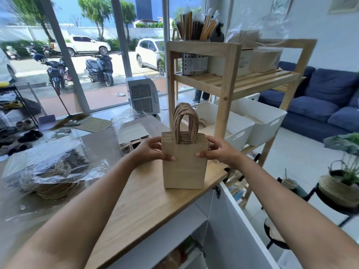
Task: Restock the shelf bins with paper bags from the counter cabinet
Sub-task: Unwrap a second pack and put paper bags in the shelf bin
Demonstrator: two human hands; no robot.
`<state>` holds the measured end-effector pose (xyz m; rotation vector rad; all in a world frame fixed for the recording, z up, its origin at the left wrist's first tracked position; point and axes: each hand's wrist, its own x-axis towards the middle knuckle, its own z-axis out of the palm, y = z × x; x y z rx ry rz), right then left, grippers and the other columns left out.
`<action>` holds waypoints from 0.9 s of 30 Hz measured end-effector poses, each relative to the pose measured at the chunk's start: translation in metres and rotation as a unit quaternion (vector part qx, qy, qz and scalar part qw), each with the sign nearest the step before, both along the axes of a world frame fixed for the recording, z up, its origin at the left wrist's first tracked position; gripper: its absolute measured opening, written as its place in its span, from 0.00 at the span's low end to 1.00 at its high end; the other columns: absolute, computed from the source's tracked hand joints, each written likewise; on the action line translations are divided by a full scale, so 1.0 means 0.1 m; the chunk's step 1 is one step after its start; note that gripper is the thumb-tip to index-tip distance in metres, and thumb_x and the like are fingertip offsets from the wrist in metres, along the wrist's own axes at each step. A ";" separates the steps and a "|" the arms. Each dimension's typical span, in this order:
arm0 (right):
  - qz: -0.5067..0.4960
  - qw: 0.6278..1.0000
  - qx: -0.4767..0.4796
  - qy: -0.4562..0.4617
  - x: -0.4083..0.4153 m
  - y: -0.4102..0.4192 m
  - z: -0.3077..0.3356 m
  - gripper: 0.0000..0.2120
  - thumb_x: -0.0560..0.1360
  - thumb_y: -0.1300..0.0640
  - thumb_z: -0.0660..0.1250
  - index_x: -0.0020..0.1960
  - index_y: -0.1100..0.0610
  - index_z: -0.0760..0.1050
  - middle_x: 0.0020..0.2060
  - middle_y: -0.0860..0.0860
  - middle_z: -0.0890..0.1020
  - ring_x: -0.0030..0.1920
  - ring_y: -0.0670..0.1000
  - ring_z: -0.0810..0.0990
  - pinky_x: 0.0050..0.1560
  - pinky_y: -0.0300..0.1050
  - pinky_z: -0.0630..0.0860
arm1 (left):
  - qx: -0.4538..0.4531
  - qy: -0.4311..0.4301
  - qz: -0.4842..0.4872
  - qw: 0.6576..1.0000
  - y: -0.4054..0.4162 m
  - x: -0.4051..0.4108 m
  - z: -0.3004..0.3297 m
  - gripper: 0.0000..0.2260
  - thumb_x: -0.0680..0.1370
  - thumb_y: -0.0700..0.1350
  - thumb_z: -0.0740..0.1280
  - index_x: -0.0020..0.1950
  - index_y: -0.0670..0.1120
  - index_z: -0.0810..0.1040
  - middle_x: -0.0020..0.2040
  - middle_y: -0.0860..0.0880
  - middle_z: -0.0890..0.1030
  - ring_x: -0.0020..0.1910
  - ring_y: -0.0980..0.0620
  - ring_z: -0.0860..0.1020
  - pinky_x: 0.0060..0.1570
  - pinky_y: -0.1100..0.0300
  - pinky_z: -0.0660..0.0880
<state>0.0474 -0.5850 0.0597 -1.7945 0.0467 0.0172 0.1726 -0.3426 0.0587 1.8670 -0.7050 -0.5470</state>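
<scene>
The open white cabinet door (239, 230) at the bottom right is cut off by the frame edge, and what lies behind it is a blur of colours too vague to name. On the left of the light wooden counter (139, 206), crumpled clear plastic wrap (48, 167) half hides a heap of twine-handled bags, so their number cannot be told. A second clear wrapper (128, 125) further back covers flat brown sheets that are hard to make out. Inside the two white plastic bins (240, 133) on the lower level of the pale wooden shelf unit (229, 82), only a few handle loops and a pale layer show; the rest is hidden by the bin walls and the shelf post.

A stack of small brown paper bags with twisted paper handles (184, 162) stands upright near the counter's right edge, in front of the bins. The left hand (153, 150) grips its upper left side, thumb across the front face and fingers behind. The right hand (215, 150) grips the upper right side the same way. The hands are apart, with the stack clamped between them and the handles rising above the fingers.
</scene>
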 end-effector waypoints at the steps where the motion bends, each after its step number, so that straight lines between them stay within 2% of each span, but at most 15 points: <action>1: -0.015 1.000 -0.007 -0.001 -0.10 -0.08 0.01 0.24 0.68 0.61 0.76 0.60 0.45 0.76 0.51 0.52 0.84 0.51 0.52 0.81 0.49 0.45 0.79 | 0.001 0.001 -0.019 1.000 -0.12 -0.03 0.02 0.26 0.65 0.36 0.79 0.60 0.51 0.80 0.56 0.43 0.84 0.56 0.48 0.82 0.51 0.62 0.81; 2: -0.030 1.000 -0.008 -0.002 -0.20 -0.16 0.03 0.23 0.69 0.62 0.75 0.59 0.45 0.76 0.50 0.52 0.84 0.50 0.51 0.81 0.48 0.42 0.78 | 0.002 0.002 -0.037 0.999 -0.25 -0.05 0.03 0.25 0.66 0.35 0.79 0.59 0.51 0.80 0.57 0.43 0.83 0.56 0.49 0.82 0.48 0.64 0.81; 4: -0.066 0.998 -0.011 0.000 -0.46 -0.38 0.04 0.23 0.69 0.61 0.75 0.59 0.43 0.77 0.53 0.52 0.84 0.54 0.52 0.81 0.54 0.48 0.79 | 0.004 0.001 -0.079 0.997 -0.56 -0.15 0.06 0.23 0.67 0.35 0.78 0.57 0.52 0.80 0.57 0.45 0.83 0.54 0.51 0.81 0.46 0.66 0.80; 5: -0.084 0.996 -0.008 0.002 -0.60 -0.49 0.04 0.23 0.69 0.62 0.75 0.59 0.43 0.77 0.53 0.52 0.84 0.55 0.51 0.81 0.53 0.48 0.80 | 0.005 -0.007 -0.099 0.995 -0.74 -0.23 0.08 0.23 0.67 0.36 0.78 0.57 0.53 0.79 0.57 0.46 0.83 0.55 0.51 0.81 0.47 0.66 0.80; 8: -0.141 0.990 0.001 0.011 -1.09 -0.85 0.07 0.22 0.71 0.65 0.72 0.60 0.48 0.76 0.49 0.48 0.84 0.48 0.43 0.83 0.41 0.36 0.79 | 0.015 -0.023 -0.141 0.990 -1.29 -0.48 0.06 0.23 0.66 0.40 0.79 0.59 0.52 0.79 0.57 0.46 0.83 0.57 0.48 0.80 0.52 0.62 0.80; 9: -0.154 0.988 0.002 0.017 -1.21 -0.94 0.07 0.22 0.71 0.65 0.73 0.60 0.48 0.76 0.49 0.48 0.84 0.48 0.43 0.83 0.42 0.37 0.79 | 0.021 -0.020 -0.152 0.988 -1.43 -0.56 0.05 0.22 0.67 0.40 0.79 0.58 0.52 0.79 0.57 0.46 0.83 0.57 0.47 0.81 0.54 0.59 0.80; 11: -0.193 0.981 -0.002 0.024 -1.46 -1.16 0.07 0.20 0.70 0.63 0.74 0.57 0.47 0.78 0.49 0.48 0.85 0.51 0.47 0.82 0.50 0.44 0.80 | 0.043 -0.009 -0.179 0.983 -1.75 -0.74 0.05 0.19 0.67 0.43 0.79 0.55 0.53 0.80 0.55 0.45 0.83 0.54 0.47 0.82 0.54 0.54 0.80; 14: -0.257 0.965 -0.004 0.043 -1.71 -1.45 0.06 0.17 0.69 0.58 0.76 0.56 0.50 0.79 0.52 0.51 0.84 0.55 0.53 0.81 0.59 0.52 0.78 | 0.050 0.035 -0.207 0.977 -2.15 -0.94 0.04 0.14 0.70 0.42 0.77 0.53 0.49 0.80 0.51 0.46 0.84 0.46 0.52 0.83 0.44 0.61 0.81; 16: -0.299 0.953 0.014 0.052 -1.87 -1.65 0.05 0.17 0.68 0.54 0.76 0.56 0.54 0.80 0.53 0.54 0.84 0.55 0.56 0.82 0.61 0.53 0.76 | 0.046 0.085 -0.213 0.972 -2.44 -1.07 0.01 0.15 0.70 0.44 0.76 0.55 0.44 0.80 0.50 0.46 0.84 0.45 0.53 0.83 0.42 0.63 0.81; 18: -0.338 0.937 0.056 0.062 -1.94 -1.78 0.05 0.13 0.69 0.53 0.75 0.50 0.58 0.80 0.48 0.56 0.83 0.48 0.57 0.81 0.54 0.50 0.75 | 0.035 0.130 -0.201 0.970 -2.66 -1.17 -0.01 0.25 0.66 0.52 0.79 0.57 0.41 0.79 0.50 0.45 0.83 0.45 0.51 0.83 0.43 0.61 0.80; 20: -0.381 0.915 0.106 0.073 -1.96 -1.91 0.07 0.11 0.68 0.53 0.75 0.43 0.60 0.79 0.38 0.56 0.81 0.40 0.55 0.76 0.43 0.46 0.71 | 0.022 0.190 -0.177 0.966 -2.89 -1.25 -0.04 0.36 0.60 0.58 0.80 0.61 0.40 0.77 0.52 0.43 0.83 0.48 0.48 0.82 0.48 0.56 0.80; 21: -0.397 0.906 0.125 0.079 -1.95 -1.97 0.08 0.11 0.68 0.53 0.75 0.40 0.60 0.78 0.33 0.54 0.80 0.35 0.52 0.75 0.39 0.43 0.68 | 0.015 0.221 -0.171 0.960 -2.99 -1.29 -0.03 0.36 0.62 0.58 0.78 0.63 0.41 0.76 0.53 0.43 0.83 0.48 0.46 0.82 0.51 0.54 0.80; 23: -0.413 0.895 0.145 0.088 -1.90 -2.09 0.11 0.11 0.69 0.53 0.75 0.37 0.58 0.76 0.26 0.50 0.79 0.27 0.48 0.74 0.33 0.39 0.65 | 0.009 0.257 -0.170 0.951 -3.14 -1.32 0.00 0.24 0.72 0.57 0.71 0.60 0.43 0.77 0.49 0.43 0.84 0.45 0.46 0.82 0.50 0.54 0.80; 25: -0.412 0.893 0.150 0.098 -1.82 -2.20 0.12 0.11 0.69 0.52 0.75 0.38 0.56 0.75 0.27 0.49 0.79 0.26 0.46 0.74 0.33 0.38 0.65 | 0.022 0.276 -0.156 0.948 -3.26 -1.31 0.03 0.16 0.76 0.56 0.67 0.54 0.44 0.78 0.42 0.44 0.84 0.41 0.46 0.81 0.47 0.54 0.79; 27: -0.406 0.895 0.147 0.115 -1.71 -2.29 0.15 0.11 0.69 0.51 0.74 0.39 0.55 0.75 0.30 0.50 0.78 0.28 0.46 0.74 0.33 0.38 0.66 | 0.018 0.283 -0.135 0.949 -3.35 -1.23 0.06 0.16 0.76 0.56 0.66 0.51 0.44 0.79 0.37 0.45 0.84 0.38 0.46 0.81 0.46 0.54 0.78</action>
